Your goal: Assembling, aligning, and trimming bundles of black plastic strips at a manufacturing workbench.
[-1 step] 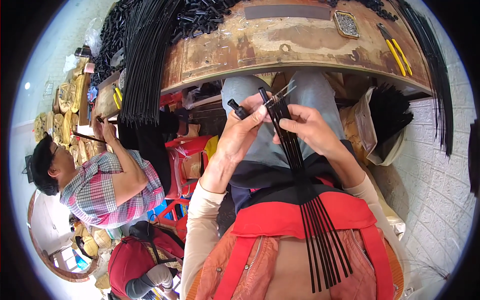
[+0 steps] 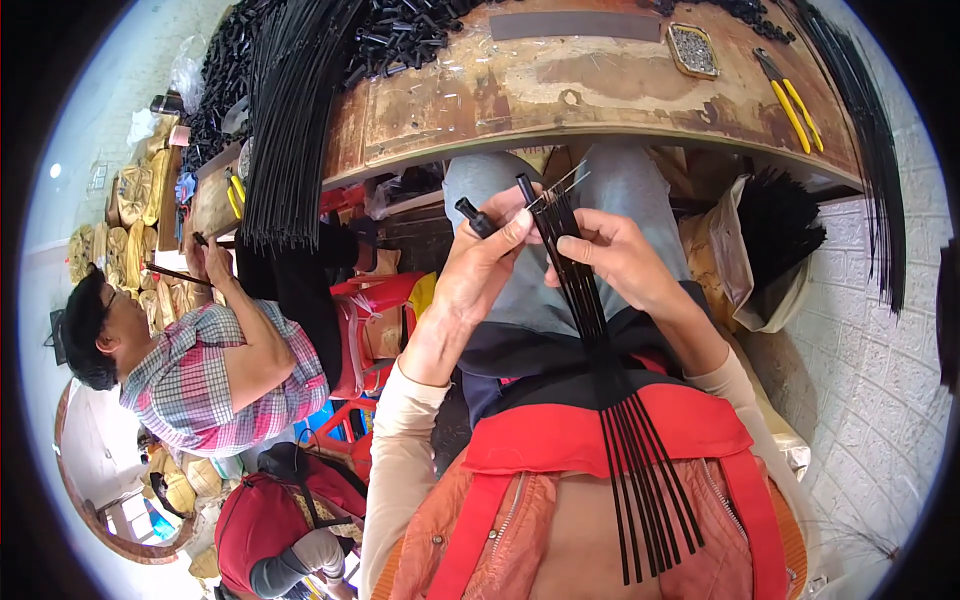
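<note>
Gripping a bundle of thin black rods (image 2: 585,300) over your lap, below the workbench (image 2: 600,95) edge.
R hand (image 2: 625,262) fingers closed round the rods; L hand (image 2: 480,268) pinches a short black tube (image 2: 476,217) w/ thumb & forefinger. Rod ends fan out over your red apron (image 2: 560,430). Yellow-handled pliers (image 2: 790,100) & more rods lie on the bench; a person in a plaid shirt (image 2: 200,385) works at left. Rod tips blur together, count unclear.

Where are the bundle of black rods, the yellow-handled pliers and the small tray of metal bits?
bundle of black rods (image 2: 640,450): head view, fanned lower part over the red apron.
yellow-handled pliers (image 2: 795,112): head view, on a yellow handle.
small tray of metal bits (image 2: 692,50): head view, on its rim.
</note>
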### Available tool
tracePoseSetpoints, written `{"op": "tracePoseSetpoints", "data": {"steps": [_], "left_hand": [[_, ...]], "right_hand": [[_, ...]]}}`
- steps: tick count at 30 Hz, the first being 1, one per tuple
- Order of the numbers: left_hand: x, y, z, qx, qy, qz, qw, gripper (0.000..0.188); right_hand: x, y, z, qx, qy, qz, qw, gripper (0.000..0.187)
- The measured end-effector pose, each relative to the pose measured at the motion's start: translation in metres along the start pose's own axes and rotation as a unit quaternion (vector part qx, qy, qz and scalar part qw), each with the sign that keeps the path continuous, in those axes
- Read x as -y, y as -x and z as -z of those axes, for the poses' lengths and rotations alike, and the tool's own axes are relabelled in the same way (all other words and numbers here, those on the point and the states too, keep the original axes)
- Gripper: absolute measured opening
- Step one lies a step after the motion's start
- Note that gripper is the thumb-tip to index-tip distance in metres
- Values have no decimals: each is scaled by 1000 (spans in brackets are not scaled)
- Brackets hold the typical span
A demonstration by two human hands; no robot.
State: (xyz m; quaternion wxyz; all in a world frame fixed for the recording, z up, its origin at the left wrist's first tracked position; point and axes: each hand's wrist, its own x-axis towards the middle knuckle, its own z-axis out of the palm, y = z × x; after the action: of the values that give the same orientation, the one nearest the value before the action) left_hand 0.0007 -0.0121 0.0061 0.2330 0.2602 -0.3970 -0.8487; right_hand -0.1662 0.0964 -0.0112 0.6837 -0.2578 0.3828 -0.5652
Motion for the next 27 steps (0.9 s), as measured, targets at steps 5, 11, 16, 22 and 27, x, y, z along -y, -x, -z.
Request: {"op": "tracePoseSetpoints", "data": {"steps": [5, 11, 16, 22, 27], "left_hand": [[12, 2, -5, -31, 41, 3, 999, 42], [6, -3, 4, 61, 20, 45, 997, 32], [13, 3, -3, 15, -13, 25, 999, 31], [21, 2, -13, 25, -10, -9, 1000, 40], [-34, -14, -34, 0, -73, -142, 987, 60]], "right_hand": [[-2, 8, -8, -44, 62, 48, 996, 20], [0, 5, -5, -24, -10, 15, 1000, 24], [3, 2, 0, 20, -45, -32, 998, 26], [1, 7, -9, 22, 19, 67, 997, 30], [-1, 6, -5, 21, 0, 62, 998, 32]]}}
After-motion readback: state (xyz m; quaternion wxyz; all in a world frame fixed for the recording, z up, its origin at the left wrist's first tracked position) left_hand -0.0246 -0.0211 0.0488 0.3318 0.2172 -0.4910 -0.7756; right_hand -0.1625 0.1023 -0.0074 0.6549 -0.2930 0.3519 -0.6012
